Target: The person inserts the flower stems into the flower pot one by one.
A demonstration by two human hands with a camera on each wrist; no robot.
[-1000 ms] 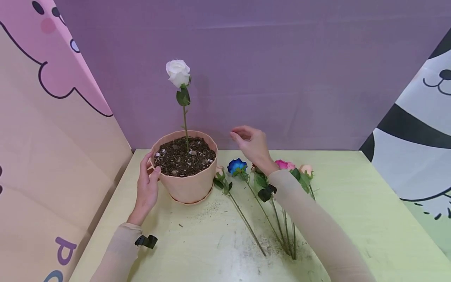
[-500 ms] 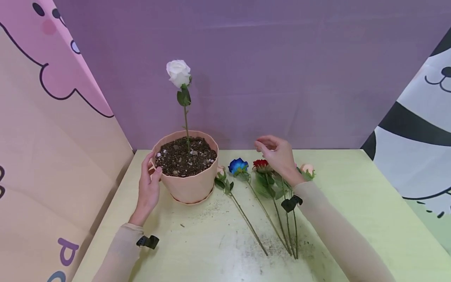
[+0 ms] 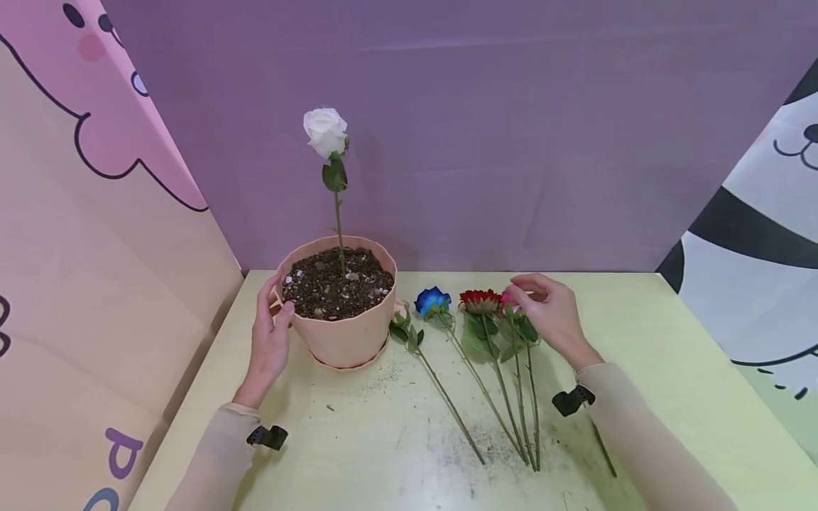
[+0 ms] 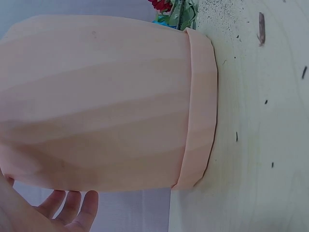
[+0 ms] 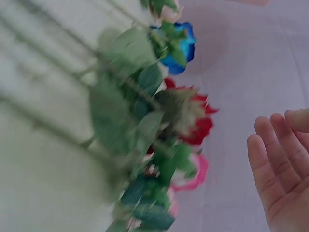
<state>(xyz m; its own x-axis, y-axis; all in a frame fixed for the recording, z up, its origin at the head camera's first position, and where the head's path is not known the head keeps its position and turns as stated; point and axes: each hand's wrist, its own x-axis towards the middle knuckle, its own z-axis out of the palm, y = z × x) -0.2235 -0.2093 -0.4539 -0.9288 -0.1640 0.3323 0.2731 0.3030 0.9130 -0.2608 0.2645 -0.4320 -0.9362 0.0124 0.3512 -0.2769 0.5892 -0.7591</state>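
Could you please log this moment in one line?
left hand: touches pot | right hand: near pink flower, empty | white rose: stands in soil

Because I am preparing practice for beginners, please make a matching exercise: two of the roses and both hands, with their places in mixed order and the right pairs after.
1. White rose
2. Left hand
3. Blue rose
4. Right hand

A. Lying on the table
B. Partly covering the bright pink flower in the head view
C. Upright in the potting soil
D. Touching the flowerpot

Pairs: 1-C, 2-D, 3-A, 4-B
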